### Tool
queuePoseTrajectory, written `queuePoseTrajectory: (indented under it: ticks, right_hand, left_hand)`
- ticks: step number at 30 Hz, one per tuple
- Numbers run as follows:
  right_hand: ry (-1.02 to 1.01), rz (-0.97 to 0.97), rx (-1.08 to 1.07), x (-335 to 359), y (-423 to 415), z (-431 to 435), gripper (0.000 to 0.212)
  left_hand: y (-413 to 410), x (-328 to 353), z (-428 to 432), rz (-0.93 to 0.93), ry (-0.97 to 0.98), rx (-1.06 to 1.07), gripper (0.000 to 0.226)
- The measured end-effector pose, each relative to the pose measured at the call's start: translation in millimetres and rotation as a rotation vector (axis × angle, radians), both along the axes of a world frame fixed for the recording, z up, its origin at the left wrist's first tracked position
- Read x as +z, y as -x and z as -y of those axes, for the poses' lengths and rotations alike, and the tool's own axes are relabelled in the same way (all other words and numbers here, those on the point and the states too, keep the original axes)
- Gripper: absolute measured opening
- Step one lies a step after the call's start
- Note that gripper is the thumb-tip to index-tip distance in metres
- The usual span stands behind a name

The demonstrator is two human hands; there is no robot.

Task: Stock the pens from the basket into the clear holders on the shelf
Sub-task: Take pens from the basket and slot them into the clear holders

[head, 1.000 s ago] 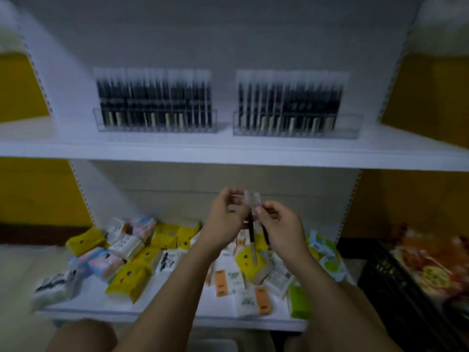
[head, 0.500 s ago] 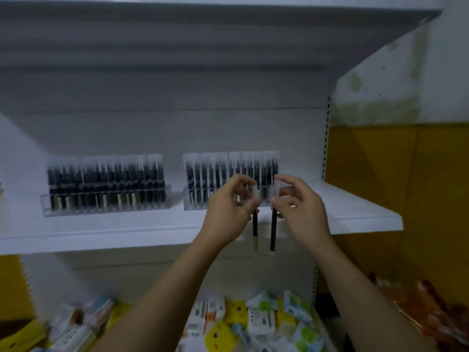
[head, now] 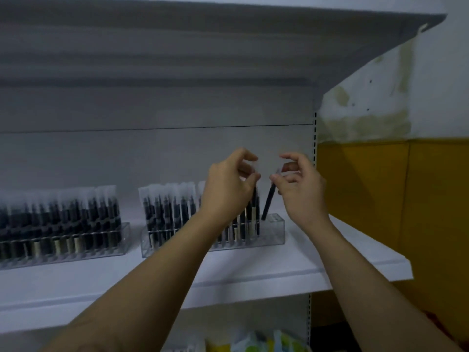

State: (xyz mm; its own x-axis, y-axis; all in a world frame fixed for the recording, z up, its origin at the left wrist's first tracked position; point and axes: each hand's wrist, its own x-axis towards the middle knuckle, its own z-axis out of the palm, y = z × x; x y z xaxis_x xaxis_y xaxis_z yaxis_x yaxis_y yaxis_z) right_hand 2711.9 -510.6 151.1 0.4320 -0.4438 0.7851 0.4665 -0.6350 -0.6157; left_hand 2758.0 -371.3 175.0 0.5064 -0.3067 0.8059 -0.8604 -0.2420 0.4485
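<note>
Two clear holders stand on the white shelf. The left holder is packed with black pens in clear sleeves. The right holder is full except for its right end. My left hand pinches the top of a black pen that stands upright in the right holder. My right hand pinches the top of another black pen, which leans with its lower tip at the holder's free right end. The basket is out of view.
An upper shelf overhangs the working space. A yellow and stained white wall lies to the right of the shelf unit. Colourful packets show on the shelf below.
Both hands rose from in front of the shelf edge up over the right holder. The two pens, which hung below the shelf edge, now reach into or onto the holder's right end.
</note>
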Motion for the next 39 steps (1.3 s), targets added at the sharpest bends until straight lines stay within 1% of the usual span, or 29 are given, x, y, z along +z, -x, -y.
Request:
queuePoseTrajectory:
  ticks: [3,7,11,13,15,18,21,23,26,28,30,32,35,39]
  right_hand:
    - [-0.027,-0.008,0.007,1,-21,11,0.033]
    - [-0.055,-0.034,0.027,-5,-36,18,0.033]
    - [-0.020,-0.091,0.055,-8,-41,24,0.033]
    - [0.040,-0.162,0.068,-12,-40,23,0.033]
    - [0.187,-0.291,0.062,-17,-36,20,0.036]
    - [0.399,-0.470,0.016,-18,-29,19,0.052]
    - [0.472,-0.615,0.025,-13,-19,22,0.064]
    - [0.491,-0.674,0.043,-13,-13,22,0.072]
    - [0.472,-0.702,0.038,-16,-7,21,0.080]
    - [0.497,-0.710,-0.002,-18,-3,18,0.089]
    - [0.571,-0.717,-0.052,-20,3,12,0.098]
    - [0.607,-0.719,-0.082,-21,11,7,0.102]
    - [0.624,-0.715,-0.123,-19,26,-4,0.098]
    - [0.618,-0.676,-0.126,-21,45,-29,0.082]
  left_hand:
    - [-15,2,9,0.016,-0.037,0.037,0.021]
    - [-28,2,13,-0.002,-0.038,0.060,0.020]
    - [-34,3,12,-0.027,-0.063,0.093,0.020]
    - [-35,-2,10,-0.021,-0.126,0.120,0.022]
    - [-35,-10,10,-0.013,-0.206,0.155,0.023]
    - [-39,-13,16,0.018,-0.265,0.258,0.023]
    - [-45,-5,22,0.012,-0.458,0.380,0.027]
    - [-46,-4,24,-0.018,-0.511,0.373,0.027]
    - [-43,-11,25,0.056,-0.502,0.378,0.026]
    - [-38,-15,22,0.118,-0.496,0.378,0.030]
    - [-33,-19,14,0.154,-0.507,0.365,0.042]
    - [-25,-24,4,0.204,-0.503,0.361,0.055]
    - [-10,-31,-15,0.241,-0.501,0.372,0.060]
    - [12,-47,-45,0.230,-0.482,0.359,0.057]
